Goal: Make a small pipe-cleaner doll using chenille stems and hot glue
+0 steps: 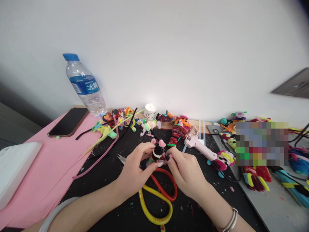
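- Head view: the left hand and the right hand meet over the black mat, both pinching a small fuzzy figure with a black body, a white band and pink ears.
- The left hand's fingers curl round the figure's left side, its thumb pressed against the base; the right hand's fingertips close on its right side.
- The figure is held just above the mat, in the middle of the table, between the two hands.
- Under the hands lie scissors with red and yellow handles, their blades sticking out to the left.
- A pink glue gun lies just right of the hands.
- Farther back stand a water bottle and a small white pot; a phone rests on pink paper.
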`<state>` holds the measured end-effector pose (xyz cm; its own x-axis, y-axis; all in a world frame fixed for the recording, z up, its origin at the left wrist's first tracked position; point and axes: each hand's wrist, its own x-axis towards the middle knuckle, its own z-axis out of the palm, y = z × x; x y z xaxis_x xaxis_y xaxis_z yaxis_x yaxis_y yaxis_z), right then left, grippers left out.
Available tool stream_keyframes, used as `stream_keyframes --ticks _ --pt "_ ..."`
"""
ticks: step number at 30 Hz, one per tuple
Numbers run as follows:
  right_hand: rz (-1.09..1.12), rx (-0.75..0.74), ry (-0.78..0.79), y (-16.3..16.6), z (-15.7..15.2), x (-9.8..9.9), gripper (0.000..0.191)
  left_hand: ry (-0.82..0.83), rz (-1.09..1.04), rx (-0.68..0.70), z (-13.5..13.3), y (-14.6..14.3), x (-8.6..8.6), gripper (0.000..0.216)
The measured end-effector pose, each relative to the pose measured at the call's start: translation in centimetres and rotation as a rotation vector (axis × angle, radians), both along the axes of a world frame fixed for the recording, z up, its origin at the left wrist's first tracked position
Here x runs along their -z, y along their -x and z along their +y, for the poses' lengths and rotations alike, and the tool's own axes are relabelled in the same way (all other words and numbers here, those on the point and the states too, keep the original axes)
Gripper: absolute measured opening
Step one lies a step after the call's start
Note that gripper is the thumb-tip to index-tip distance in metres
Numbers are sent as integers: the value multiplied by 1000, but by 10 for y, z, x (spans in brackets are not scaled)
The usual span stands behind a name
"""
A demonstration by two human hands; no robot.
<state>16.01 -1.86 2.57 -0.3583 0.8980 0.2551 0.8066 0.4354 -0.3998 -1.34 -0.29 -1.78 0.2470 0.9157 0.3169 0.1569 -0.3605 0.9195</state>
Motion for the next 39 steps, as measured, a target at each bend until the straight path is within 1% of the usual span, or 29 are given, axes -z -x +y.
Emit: stream_keyframes --ticks 7,12,17,20,23,27,33,39 --pt "174 -43 39 3 -2 11 17 21 -38 31 -1 0 1 47" --pt "246 -6 -28 7 -4 18 15 -18 9 77 0 1 -3 52" --pt "260 31 -133 14 -6 22 18 -91 85 58 -1 2 -3 54" --pt "271 47 -167 17 -6 23 19 -139 165 40 -1 2 -6 52" --pt "294 54 -163 19 -5 25 19 -186 212 25 -1 2 -9 51" --pt "304 51 -158 20 -5 25 19 -219 209 20 0 2 -9 54" --pt "310 47 -175 22 -5 26 20 -229 222 16 0 1 -8 56" --pt "311 60 -158 22 -4 26 21 -236 214 10 0 0 -10 57"
